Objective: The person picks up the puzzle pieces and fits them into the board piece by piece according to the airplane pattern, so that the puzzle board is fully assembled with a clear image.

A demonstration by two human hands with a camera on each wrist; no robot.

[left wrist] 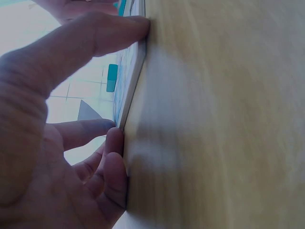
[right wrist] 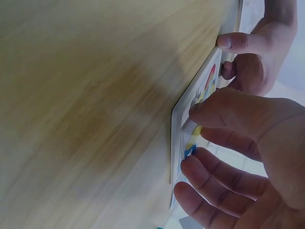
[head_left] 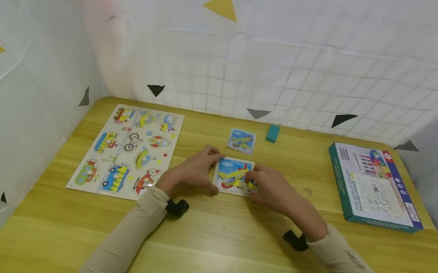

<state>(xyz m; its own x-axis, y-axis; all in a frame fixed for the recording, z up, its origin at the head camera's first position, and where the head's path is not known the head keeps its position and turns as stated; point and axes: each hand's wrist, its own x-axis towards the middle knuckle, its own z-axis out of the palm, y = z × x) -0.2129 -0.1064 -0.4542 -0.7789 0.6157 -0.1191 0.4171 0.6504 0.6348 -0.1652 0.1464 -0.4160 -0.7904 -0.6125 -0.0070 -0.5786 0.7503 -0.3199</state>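
Note:
A small square jigsaw board [head_left: 229,178] with a yellow airplane on a blue sky lies flat on the table. My left hand [head_left: 198,169] holds its left side, the thumb at the near corner and the index finger at the far one. Over the right part of the board, my right hand [head_left: 275,189] pinches a puzzle piece [right wrist: 191,138] between thumb and fingers. In the right wrist view this piece is tilted above the frame, showing yellow and blue. Just behind the board lies a picture card [head_left: 241,141] with a matching airplane.
A teal block [head_left: 273,134] is near the table's back edge. To the left lies a wooden peg puzzle [head_left: 124,154] with several vehicles. A teal-sided box [head_left: 376,187] with a paper label sits at the right. White sheeting [head_left: 257,65] stands behind the table.

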